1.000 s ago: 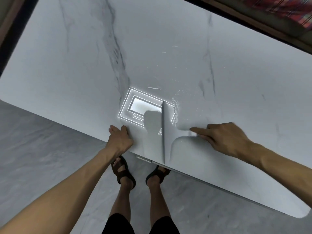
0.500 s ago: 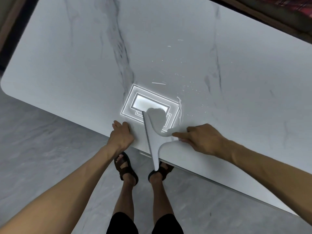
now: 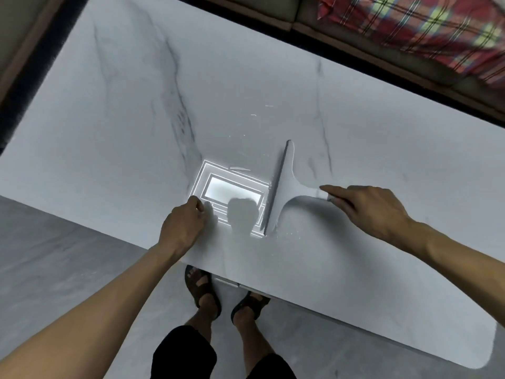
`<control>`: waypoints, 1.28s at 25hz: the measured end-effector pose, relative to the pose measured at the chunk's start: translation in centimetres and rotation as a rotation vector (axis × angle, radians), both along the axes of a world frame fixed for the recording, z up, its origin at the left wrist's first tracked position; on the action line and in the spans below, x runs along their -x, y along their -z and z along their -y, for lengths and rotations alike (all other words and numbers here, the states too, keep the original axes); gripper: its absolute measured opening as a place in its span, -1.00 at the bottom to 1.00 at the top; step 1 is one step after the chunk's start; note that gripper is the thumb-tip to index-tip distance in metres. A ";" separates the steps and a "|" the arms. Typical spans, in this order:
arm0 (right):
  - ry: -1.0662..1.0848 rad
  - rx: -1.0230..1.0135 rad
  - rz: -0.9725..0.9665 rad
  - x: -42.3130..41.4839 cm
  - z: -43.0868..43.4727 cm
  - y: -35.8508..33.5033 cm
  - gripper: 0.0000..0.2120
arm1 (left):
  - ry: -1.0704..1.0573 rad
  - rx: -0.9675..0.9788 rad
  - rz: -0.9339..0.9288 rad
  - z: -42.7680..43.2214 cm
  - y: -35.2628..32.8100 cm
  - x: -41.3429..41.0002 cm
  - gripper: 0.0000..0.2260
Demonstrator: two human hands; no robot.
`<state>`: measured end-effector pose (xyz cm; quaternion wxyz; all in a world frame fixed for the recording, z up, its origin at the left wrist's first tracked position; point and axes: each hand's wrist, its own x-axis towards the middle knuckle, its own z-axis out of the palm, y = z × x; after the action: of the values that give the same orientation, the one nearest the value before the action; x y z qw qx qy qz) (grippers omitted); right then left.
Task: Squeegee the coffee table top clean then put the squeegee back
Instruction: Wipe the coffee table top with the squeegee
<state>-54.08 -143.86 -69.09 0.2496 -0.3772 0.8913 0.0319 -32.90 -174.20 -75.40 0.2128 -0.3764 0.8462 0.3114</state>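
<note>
Marble-look table top (image 3: 131, 110) carries the squeegee (image 3: 285, 191), blade down beside the light reflection (image 3: 232, 188). My right hand (image 3: 371, 214) grips its handle; my left hand (image 3: 183, 228) rests loosely, holding nothing. I should press evenly, overlapping strokes.

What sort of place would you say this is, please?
Probably a home living room: a low marble-look coffee table, a sofa with a plaid blanket behind it, and a grey floor.
</note>
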 end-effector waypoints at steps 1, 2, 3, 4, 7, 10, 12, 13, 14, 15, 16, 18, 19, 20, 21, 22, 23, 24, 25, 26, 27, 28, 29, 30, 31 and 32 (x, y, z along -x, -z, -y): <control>0.100 0.032 0.031 0.6 1.2 -0.2 -0.62 | -0.012 -0.011 -0.008 0.7 0.0 0.9 -0.81; 0.208 0.073 0.072 1.0 2.2 -0.3 -0.63 | -0.021 -0.018 -0.012 1.1 0.0 1.6 -0.79; 0.303 0.107 0.109 1.8 3.6 -0.2 -0.63 | -0.022 -0.010 -0.017 2.0 0.1 2.7 -0.76; 0.382 0.134 0.144 2.8 5.3 0.1 -0.62 | -0.013 0.009 -0.028 3.0 0.3 3.9 -0.72; 0.552 0.234 0.190 7.5 11.2 1.8 -0.65 | 0.003 0.014 -0.035 5.7 1.7 8.1 -0.70; 0.660 0.318 0.154 14.1 18.1 4.7 -0.61 | 0.017 -0.050 -0.043 7.9 3.5 12.2 -0.79; 0.715 0.336 0.138 18.7 22.8 6.4 -0.76 | 0.086 -0.085 -0.024 9.0 4.5 14.6 -0.86; 0.742 0.341 0.139 20.8 25.1 6.9 -0.86 | 0.145 -0.096 0.004 9.6 5.3 15.7 -0.82; 0.757 0.342 0.137 22.5 27.1 7.3 -0.89 | 0.200 -0.092 0.020 10.1 6.0 16.5 -0.79; 0.763 0.326 0.131 23.8 28.7 7.6 -0.84 | 0.230 -0.091 0.023 10.4 6.5 17.1 -0.76; 0.773 0.300 0.121 24.8 29.8 7.9 -0.78 | 0.259 -0.098 0.037 10.6 6.8 17.6 -0.71; 0.751 0.258 0.099 25.4 30.4 8.3 -0.73 | 0.269 -0.142 0.064 10.6 6.9 18.3 -0.66; 0.713 0.239 0.089 25.0 29.9 8.4 -0.71 | 0.267 -0.161 0.083 10.6 6.8 18.5 -0.66; 0.654 0.211 0.060 24.3 29.1 8.4 -0.68 | 0.266 -0.171 0.109 10.7 6.8 18.8 -0.66; 0.586 0.180 0.021 23.4 27.9 8.2 -0.65 | 0.271 -0.181 0.133 10.8 6.7 19.2 -0.64; 0.538 0.158 -0.005 22.3 26.3 7.9 -0.63 | 0.280 -0.191 0.153 10.9 6.5 19.6 -0.62; 0.521 0.142 -0.010 21.2 24.5 7.5 -0.61 | 0.287 -0.198 0.171 10.9 6.3 19.9 -0.59; 0.516 0.123 0.000 20.0 22.6 7.1 -0.60 | 0.289 -0.201 0.186 10.9 6.2 20.1 -0.57; 0.511 0.100 0.012 18.7 20.7 6.7 -0.59 | 0.291 -0.202 0.195 10.9 6.1 20.2 -0.56; 0.510 0.073 0.027 17.3 18.9 6.2 -0.59 | 0.295 -0.199 0.196 10.8 6.0 20.2 -0.56; 0.513 0.044 0.044 16.0 17.3 5.7 -0.59 | 0.297 -0.199 0.195 10.8 5.9 20.2 -0.57; 0.525 0.010 0.063 14.7 15.7 4.9 -0.59 | 0.297 -0.202 0.199 10.7 5.8 20.2 -0.57; 0.539 -0.036 0.086 13.7 14.4 3.9 -0.60 | 0.294 -0.207 0.208 10.6 5.6 20.3 -0.58; 0.552 -0.083 0.111 12.9 13.4 2.7 -0.63 | 0.292 -0.206 0.216 10.6 5.5 20.3 -0.58; 0.566 -0.128 0.135 12.3 12.7 1.4 -0.68 | 0.292 -0.202 0.222 10.5 5.4 20.4 -0.57; 0.574 -0.156 0.148 12.1 12.1 0.3 -0.71 | 0.294 -0.198 0.226 10.5 5.3 20.5 -0.56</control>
<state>-66.14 -155.99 -69.35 0.3409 -0.0912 0.9357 0.0008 -53.43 -184.66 -80.73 0.3854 -0.2585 0.8280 0.3147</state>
